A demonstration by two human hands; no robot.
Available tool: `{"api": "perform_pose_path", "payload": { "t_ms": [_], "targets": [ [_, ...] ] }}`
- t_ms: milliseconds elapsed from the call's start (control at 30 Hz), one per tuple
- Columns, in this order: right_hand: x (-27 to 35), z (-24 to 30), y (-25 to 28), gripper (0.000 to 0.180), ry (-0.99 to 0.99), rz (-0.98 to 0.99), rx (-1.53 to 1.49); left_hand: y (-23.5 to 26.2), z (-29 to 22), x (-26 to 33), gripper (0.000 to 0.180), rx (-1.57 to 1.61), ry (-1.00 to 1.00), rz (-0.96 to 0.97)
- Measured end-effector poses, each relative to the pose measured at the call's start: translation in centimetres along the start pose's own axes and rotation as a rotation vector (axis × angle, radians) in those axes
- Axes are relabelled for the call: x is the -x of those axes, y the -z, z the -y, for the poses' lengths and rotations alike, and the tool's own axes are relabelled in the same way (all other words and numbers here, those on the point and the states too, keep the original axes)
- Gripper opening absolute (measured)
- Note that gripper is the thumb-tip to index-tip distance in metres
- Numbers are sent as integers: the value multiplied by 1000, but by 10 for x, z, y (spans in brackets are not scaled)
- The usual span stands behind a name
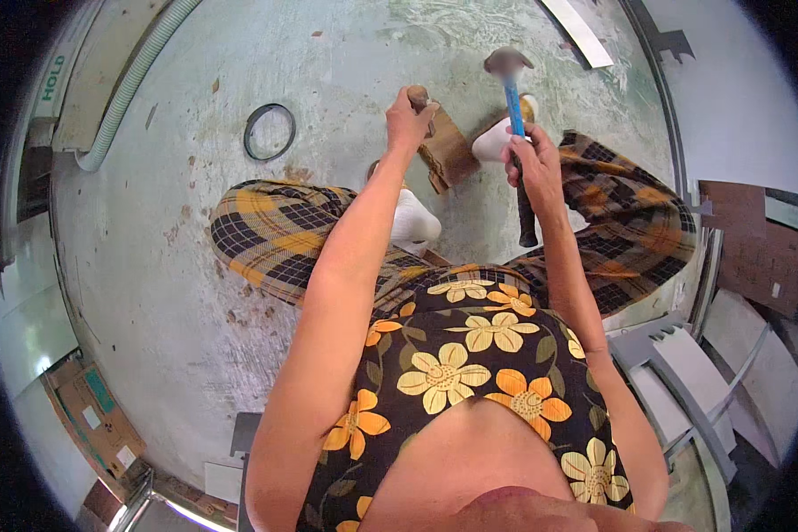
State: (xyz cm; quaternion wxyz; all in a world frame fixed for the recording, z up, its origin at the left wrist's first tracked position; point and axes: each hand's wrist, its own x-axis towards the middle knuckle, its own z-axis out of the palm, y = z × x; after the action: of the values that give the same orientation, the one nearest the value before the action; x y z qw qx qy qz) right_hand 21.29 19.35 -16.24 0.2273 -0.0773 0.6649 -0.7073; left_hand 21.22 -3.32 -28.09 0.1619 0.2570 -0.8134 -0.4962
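Observation:
My left hand (406,129) is closed around a wooden-handled tool (418,93); its rounded brown end shows above my fingers, and its lower end is hard to make out. Right beside that hand, a brown wooden block (455,152) with a rough, cut-looking left edge stands on the floor between my feet. A hammer (515,108) with a blue and black handle is gripped mid-shaft in my right hand (535,168). The hammer's head is raised away from me, blurred, and apart from the left hand's tool.
My white-covered feet (415,220) flank the block, with plaid-clothed knees spread wide. A dark ring (269,132) lies on the worn floor to the left, near a corrugated hose (142,80). Far right lies a white strip (578,32). Cardboard (743,235) and grey frames (683,390) stand right.

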Motion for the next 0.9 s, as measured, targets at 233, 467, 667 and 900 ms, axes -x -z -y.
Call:
{"api": "perform_pose_path", "payload": {
  "t_ms": [233,467,667,900],
  "targets": [
    [-14,-9,-16,24,-24,39,99,-3,9,0,39,1,-68,-19],
    [-17,-8,-5,23,-6,8,229,-13,3,-8,36,101,-122,41],
    [-20,-10,0,24,10,23,420,-12,-1,-10,35,122,-135,68],
    [-24,11,-17,25,73,117,591,-8,-8,-12,47,-5,-116,88]
  ]
}}
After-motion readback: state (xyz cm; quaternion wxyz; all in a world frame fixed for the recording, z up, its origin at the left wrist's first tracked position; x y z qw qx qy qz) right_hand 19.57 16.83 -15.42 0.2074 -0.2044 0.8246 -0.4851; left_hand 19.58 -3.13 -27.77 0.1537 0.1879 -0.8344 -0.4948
